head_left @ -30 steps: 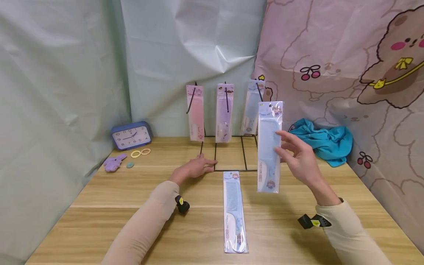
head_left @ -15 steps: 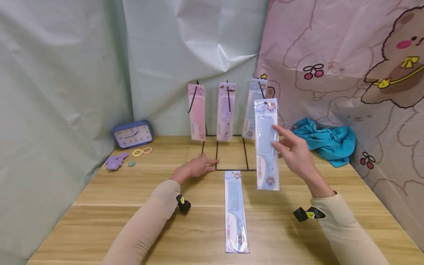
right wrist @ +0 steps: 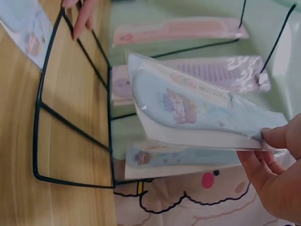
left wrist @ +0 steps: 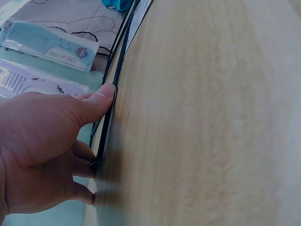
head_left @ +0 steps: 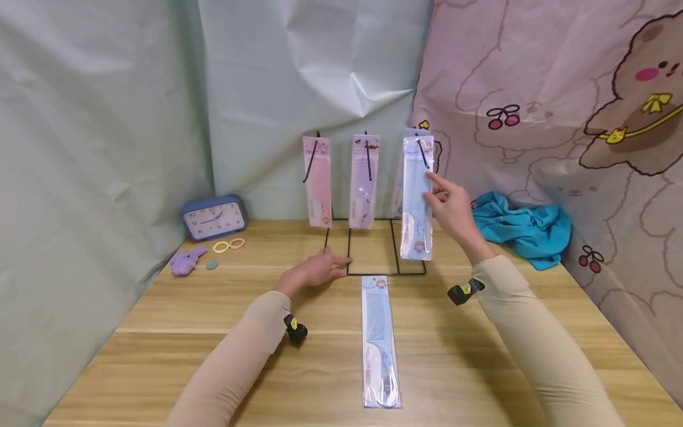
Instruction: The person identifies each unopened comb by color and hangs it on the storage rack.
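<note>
My right hand (head_left: 452, 209) pinches a packaged blue comb (head_left: 416, 207) by its right edge, thumb in front. A black hook shows in front of the pack's top, and another blue comb pack (right wrist: 155, 157) hangs behind it. My left hand (head_left: 315, 270) holds the front left corner of the black wire rack (head_left: 373, 274), its thumb (left wrist: 104, 96) on the front bar. Hanging from the rack's other hooks are a pink comb pack (head_left: 318, 184) and a purple comb pack (head_left: 364, 184). Before the rack a further blue comb pack (head_left: 380, 344) lies flat on the table.
A blue clock (head_left: 213, 217) stands at the back left of the wooden table (head_left: 224, 362). Near it lie a purple plush toy (head_left: 187, 261), two hair ties (head_left: 220, 247) and a small green piece (head_left: 211, 264). Turquoise cloth (head_left: 525, 228) is bunched at the back right.
My right hand has moved forward and up with the blue comb pack, from in front of the right hook to where the hook shows over its top. My left hand stays on the rack.
</note>
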`<state>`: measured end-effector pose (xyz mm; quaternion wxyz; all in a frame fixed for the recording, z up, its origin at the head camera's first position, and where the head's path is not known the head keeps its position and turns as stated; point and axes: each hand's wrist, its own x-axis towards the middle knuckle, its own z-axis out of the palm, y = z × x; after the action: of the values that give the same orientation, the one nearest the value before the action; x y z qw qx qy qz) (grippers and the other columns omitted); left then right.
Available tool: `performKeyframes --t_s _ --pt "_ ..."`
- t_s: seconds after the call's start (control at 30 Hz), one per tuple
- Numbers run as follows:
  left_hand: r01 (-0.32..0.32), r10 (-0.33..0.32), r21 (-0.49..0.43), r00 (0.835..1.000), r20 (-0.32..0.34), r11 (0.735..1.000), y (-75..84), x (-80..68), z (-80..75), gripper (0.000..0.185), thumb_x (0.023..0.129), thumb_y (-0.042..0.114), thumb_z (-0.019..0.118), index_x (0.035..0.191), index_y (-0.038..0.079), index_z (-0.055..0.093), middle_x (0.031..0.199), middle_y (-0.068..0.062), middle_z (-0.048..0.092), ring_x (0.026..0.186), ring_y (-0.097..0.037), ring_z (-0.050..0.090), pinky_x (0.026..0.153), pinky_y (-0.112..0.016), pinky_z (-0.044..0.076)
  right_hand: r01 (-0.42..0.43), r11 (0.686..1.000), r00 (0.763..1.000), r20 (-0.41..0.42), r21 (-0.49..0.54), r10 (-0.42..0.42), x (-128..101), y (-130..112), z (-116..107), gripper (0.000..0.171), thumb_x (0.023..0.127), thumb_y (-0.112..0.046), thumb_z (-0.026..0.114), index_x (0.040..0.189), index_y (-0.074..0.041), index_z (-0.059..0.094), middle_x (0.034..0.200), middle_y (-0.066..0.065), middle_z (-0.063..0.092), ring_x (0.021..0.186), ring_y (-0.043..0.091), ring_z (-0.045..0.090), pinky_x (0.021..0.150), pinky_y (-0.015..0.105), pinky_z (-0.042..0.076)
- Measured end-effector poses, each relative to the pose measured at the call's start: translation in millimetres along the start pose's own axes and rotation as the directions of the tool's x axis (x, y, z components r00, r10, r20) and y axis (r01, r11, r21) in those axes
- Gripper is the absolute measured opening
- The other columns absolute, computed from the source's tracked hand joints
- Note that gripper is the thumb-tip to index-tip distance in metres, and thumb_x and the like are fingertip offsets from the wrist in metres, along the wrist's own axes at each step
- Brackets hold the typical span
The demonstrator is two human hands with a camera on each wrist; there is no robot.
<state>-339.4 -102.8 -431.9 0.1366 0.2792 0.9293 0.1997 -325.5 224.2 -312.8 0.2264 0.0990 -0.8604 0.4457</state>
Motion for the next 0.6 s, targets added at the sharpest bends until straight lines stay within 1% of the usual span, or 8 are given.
performKeyframes --t_s 0.13,0.23,0.3,0.4,0.43,0.5,0.57,0.6 --pt "0.005 -0.005 -0.002 1.000 -0.007 1.000 -0.6 -0.3 1.1 0.048 0.104 0.036 0.053 0.150 0.024 0.047 0.156 -0.038 0.009 0.145 -0.053 0.009 0.114 -0.068 0.013 -0.020 1.000 1.000 0.004 0.000 0.020 16 1 7 0.051 0.097 -0.006 0.063 0.147 -0.013 0.052 0.102 0.014 0.058 0.068 0.010 0.052 0.052 0.017 0.043" --pt "0.004 -0.004 0.007 1.000 -0.008 1.000 -1.0 0.3 1.3 0.048 0.104 0.036 0.053 0.151 0.024 0.047 0.156 -0.038 0.009 0.145 -0.054 0.010 0.113 -0.069 0.013 -0.036 0.999 0.999 0.026 0.013 0.035 24 2 10 0.054 0.097 -0.004 0.063 0.149 -0.012 0.050 0.103 0.013 0.056 0.070 0.010 0.048 0.053 0.017 0.040" --pt "0.005 -0.005 0.011 1.000 -0.009 1.000 -1.4 1.2 1.1 0.048 0.105 0.036 0.052 0.151 0.025 0.047 0.156 -0.039 0.009 0.145 -0.054 0.010 0.113 -0.069 0.014 -0.059 0.998 0.997 0.052 0.036 0.057 27 3 11 0.056 0.097 -0.005 0.062 0.150 -0.014 0.047 0.107 0.014 0.055 0.074 0.015 0.051 0.052 0.019 0.039" --pt "0.009 -0.009 0.013 1.000 -0.007 1.000 -1.0 0.8 1.5 0.048 0.104 0.037 0.052 0.151 0.025 0.047 0.156 -0.038 0.008 0.145 -0.053 0.010 0.113 -0.068 0.013 -0.092 0.993 0.992 0.098 0.080 0.084 27 10 13 0.058 0.098 -0.009 0.063 0.153 -0.017 0.044 0.125 0.019 0.055 0.101 0.025 0.063 0.057 0.020 0.042" --pt "0.012 -0.012 0.012 1.000 -0.005 1.000 -0.9 0.4 1.6 0.048 0.104 0.037 0.052 0.151 0.025 0.047 0.157 -0.038 0.007 0.145 -0.053 0.009 0.114 -0.068 0.013 -0.109 0.990 0.989 0.114 0.091 0.098 25 13 14 0.059 0.099 -0.010 0.062 0.153 -0.018 0.043 0.133 0.020 0.053 0.112 0.030 0.062 0.059 0.021 0.043" --pt "0.013 -0.013 0.009 1.000 -0.005 1.000 -0.6 -0.4 2.0 0.048 0.104 0.037 0.052 0.150 0.025 0.047 0.157 -0.037 0.008 0.145 -0.053 0.009 0.114 -0.068 0.012 -0.142 0.984 0.981 0.148 0.108 0.125 20 20 15 0.060 0.100 -0.011 0.061 0.155 -0.019 0.039 0.147 0.020 0.045 0.131 0.036 0.051 0.066 0.028 0.046" --pt "0.012 -0.012 0.012 1.000 -0.005 1.000 -0.6 -0.8 1.8 0.048 0.104 0.037 0.052 0.150 0.025 0.047 0.157 -0.037 0.008 0.145 -0.053 0.010 0.114 -0.068 0.013 -0.154 0.984 0.978 0.160 0.091 0.138 13 26 17 0.060 0.101 -0.013 0.060 0.156 -0.018 0.037 0.155 0.019 0.037 0.137 0.039 0.044 0.075 0.033 0.052" --pt "0.011 -0.011 0.012 1.000 -0.006 1.000 -0.7 -0.7 1.3 0.048 0.105 0.037 0.052 0.150 0.025 0.047 0.157 -0.037 0.008 0.145 -0.053 0.010 0.114 -0.067 0.013 -0.163 0.984 0.976 0.160 0.069 0.150 9 28 18 0.060 0.101 -0.013 0.059 0.157 -0.017 0.036 0.157 0.018 0.035 0.138 0.039 0.042 0.084 0.038 0.053"
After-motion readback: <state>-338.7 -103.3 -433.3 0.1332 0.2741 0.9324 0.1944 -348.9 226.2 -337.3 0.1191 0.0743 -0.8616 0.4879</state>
